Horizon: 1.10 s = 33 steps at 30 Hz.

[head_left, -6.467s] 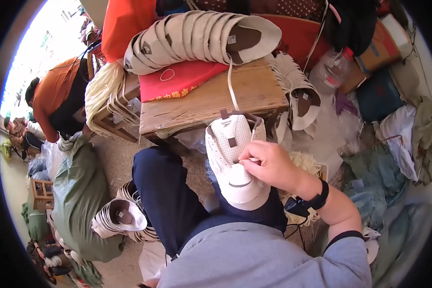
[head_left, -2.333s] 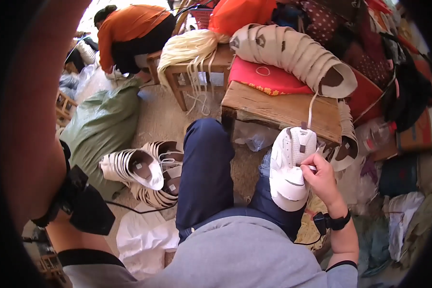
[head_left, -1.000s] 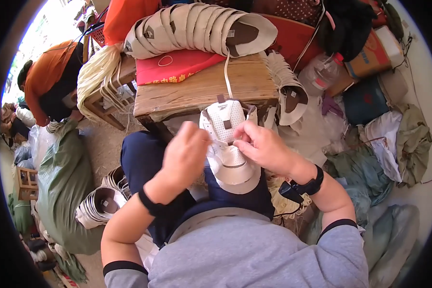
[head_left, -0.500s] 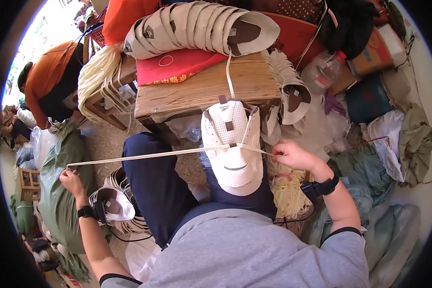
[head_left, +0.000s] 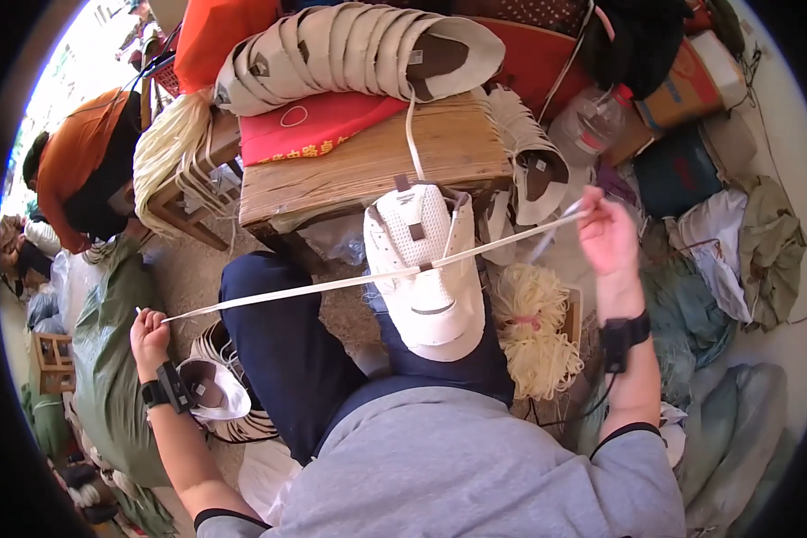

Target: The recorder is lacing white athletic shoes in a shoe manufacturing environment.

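A white shoe upper (head_left: 432, 309) with a perforated tongue rests on my right thigh, toe toward me. One long cream shoelace (head_left: 332, 285) runs across it, passing through the brown loop (head_left: 425, 266) low on the tongue. Out to the left, my left hand (head_left: 150, 337) is closed on one end of the lace, its tip poking past the fingers. At the right, raised beside the bench's corner, my right hand (head_left: 608, 235) pinches the other end. Both lengths look stretched nearly straight. Another lace (head_left: 412, 139) hangs from the bench top to behind the tongue.
A wooden bench (head_left: 377, 170) stands ahead, bearing a row of nested shoe uppers (head_left: 332, 58) and a red cloth (head_left: 318, 127). Lace bundles (head_left: 536, 323) lie right of my thigh. More uppers (head_left: 215, 387) sit by my left knee. A person in orange (head_left: 85, 157) bends at far left.
My right hand has risen and swung outward, drawing its side of the lace out longer. My left hand has shifted slightly inward and down. The shoe upper stays on my thigh.
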Available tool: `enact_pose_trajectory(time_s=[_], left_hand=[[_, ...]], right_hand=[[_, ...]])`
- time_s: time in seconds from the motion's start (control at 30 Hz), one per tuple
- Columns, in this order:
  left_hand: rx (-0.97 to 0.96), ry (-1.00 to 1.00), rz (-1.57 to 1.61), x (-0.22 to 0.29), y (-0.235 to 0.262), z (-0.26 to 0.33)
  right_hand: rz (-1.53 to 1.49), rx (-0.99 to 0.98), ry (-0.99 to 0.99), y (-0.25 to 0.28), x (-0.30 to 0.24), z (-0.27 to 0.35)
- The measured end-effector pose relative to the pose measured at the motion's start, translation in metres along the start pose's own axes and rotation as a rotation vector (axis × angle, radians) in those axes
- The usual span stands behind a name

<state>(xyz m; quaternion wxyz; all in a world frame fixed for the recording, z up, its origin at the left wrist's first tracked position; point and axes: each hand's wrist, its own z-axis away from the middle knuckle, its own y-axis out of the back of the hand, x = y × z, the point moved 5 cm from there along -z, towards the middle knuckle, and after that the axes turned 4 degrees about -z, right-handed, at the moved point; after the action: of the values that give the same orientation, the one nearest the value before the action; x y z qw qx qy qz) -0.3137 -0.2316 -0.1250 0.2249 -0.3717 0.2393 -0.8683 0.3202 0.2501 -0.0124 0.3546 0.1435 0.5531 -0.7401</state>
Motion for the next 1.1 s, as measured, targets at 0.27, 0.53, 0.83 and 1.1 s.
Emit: enact_pose_trajectory(time_s=[0.27,0.53,0.83,1.1], left_hand=[[-0.017,-0.244,-0.222,0.150,0.104,-0.038],[0.295,-0.697,-0.550,0.132,0.105,-0.023],[-0.529,-0.351,-1.035,-0.159,-0.152,0.196],[-0.900,0.018,-1.088,-0.295,-0.161,0.241]], right_hand=[[0.067,0.243,0.103,0.134,-0.118,-0.076],[0.234,0.635,0.102,0.274,-0.141,-0.069],[0.915,-0.272,-0.029,0.017,0.048,0.020],[1.052,-0.671,-0.095,-0.051,0.136,0.085]])
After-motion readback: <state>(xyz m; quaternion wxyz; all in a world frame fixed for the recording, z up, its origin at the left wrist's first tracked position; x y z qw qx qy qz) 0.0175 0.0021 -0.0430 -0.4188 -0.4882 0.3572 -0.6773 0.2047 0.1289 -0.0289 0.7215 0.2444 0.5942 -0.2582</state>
